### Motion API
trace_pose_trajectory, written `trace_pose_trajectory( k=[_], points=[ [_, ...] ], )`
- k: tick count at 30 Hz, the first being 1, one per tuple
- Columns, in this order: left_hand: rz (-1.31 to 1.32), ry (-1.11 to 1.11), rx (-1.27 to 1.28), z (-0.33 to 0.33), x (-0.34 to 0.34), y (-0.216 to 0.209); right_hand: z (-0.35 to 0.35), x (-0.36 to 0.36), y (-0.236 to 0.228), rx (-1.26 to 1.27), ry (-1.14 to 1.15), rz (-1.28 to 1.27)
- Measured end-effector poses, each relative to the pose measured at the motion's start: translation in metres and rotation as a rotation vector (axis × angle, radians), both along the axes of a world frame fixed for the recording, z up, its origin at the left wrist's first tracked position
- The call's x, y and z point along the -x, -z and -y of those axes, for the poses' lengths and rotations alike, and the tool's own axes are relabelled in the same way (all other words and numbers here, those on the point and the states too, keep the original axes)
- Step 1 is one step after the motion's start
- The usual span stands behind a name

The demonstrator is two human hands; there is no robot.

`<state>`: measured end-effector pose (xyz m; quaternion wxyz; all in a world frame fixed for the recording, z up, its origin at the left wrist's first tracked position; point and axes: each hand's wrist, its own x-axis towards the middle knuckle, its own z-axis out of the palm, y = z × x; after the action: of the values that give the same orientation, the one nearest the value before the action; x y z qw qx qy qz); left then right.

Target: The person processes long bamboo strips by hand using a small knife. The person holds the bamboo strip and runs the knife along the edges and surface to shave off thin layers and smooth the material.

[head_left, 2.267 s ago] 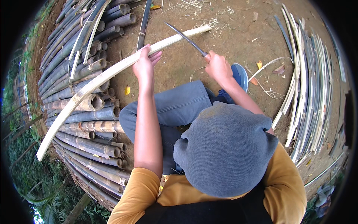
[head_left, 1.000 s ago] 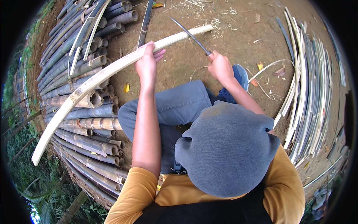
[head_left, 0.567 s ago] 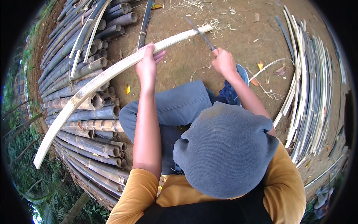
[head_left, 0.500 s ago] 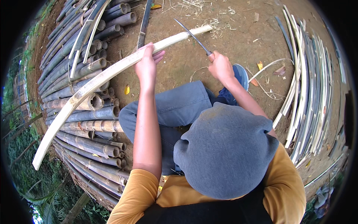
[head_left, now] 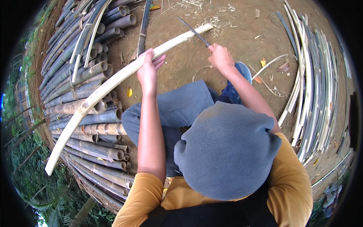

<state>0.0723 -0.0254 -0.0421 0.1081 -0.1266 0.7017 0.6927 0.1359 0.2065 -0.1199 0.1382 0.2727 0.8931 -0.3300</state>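
Note:
A long pale split bamboo strip [head_left: 109, 84] slants from the lower left up to the upper middle. My left hand [head_left: 148, 72] is closed round it past its middle, thumb on top and fingers underneath. My right hand [head_left: 221, 58] grips the handle of a long, narrow knife [head_left: 191, 29]. Its dark blade points up and left, crossing over the strip near the far end. Whether the edge bites into the strip cannot be made out. A little beyond that end, pale shavings [head_left: 223, 24] lie on the dirt.
Stacked bamboo poles [head_left: 98, 117] fill the left side, with some split strips [head_left: 89, 34] lying on top. A dark bamboo piece [head_left: 143, 28] lies beyond my left hand. At the right is a bundle of split strips [head_left: 312, 83]. My bent leg [head_left: 174, 102] is below the strip.
The strip's near end has swung rightward and its far end has shifted slightly left. My right hand and the knife have moved a little farther away. Both hands keep their grip.

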Motion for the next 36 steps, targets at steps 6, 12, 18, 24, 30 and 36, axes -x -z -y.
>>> trace_pose_trajectory(
  k=[6,12,18,24,30,36],
  points=[
    [0.009,-0.003,0.004,-0.004,-0.001,-0.004,-0.009,0.002,0.014,0.023,0.067,-0.004],
    [-0.010,0.010,0.041,-0.002,0.001,-0.007,-0.006,-0.017,0.017,0.025,-0.005,-0.021],
    [-0.035,0.026,0.050,-0.005,0.005,-0.009,-0.017,-0.005,0.018,0.039,0.118,-0.042],
    [-0.033,0.045,0.039,-0.005,0.008,-0.011,0.005,-0.017,-0.002,0.049,0.029,-0.057],
    [-0.041,0.034,0.036,-0.008,0.006,-0.008,-0.014,-0.008,0.013,0.020,0.061,-0.043],
    [-0.028,0.035,0.029,-0.007,0.006,-0.010,-0.001,-0.017,0.008,0.027,0.030,-0.034]
  ],
)
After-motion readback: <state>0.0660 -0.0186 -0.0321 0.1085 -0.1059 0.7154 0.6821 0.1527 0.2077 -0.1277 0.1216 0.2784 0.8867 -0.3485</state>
